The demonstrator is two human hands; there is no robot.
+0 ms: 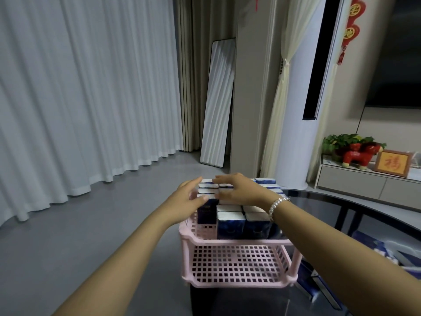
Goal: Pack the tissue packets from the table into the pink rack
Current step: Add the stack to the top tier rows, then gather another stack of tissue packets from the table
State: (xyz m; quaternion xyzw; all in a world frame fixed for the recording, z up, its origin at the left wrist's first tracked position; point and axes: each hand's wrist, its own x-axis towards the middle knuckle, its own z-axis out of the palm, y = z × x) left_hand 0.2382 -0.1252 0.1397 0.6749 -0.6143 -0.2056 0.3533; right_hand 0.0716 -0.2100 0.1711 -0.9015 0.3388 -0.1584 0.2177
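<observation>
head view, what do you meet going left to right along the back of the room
white curtain → leaning mirror → white tower unit → red toy animal → framed gold picture

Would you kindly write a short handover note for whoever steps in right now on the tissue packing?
Left hand: fingers straight, touching the left side of the tissue packets in the top tier.
Right hand: flat, resting on top of the same packets.
Pink rack: stands by the dark glass table; top tier nearly full of upright packets, lower tier holds none.
Done: top tier mostly packed.
Left: more blue packaging lies to the right under the glass, blurred; whether it holds packets cannot be told.
</observation>
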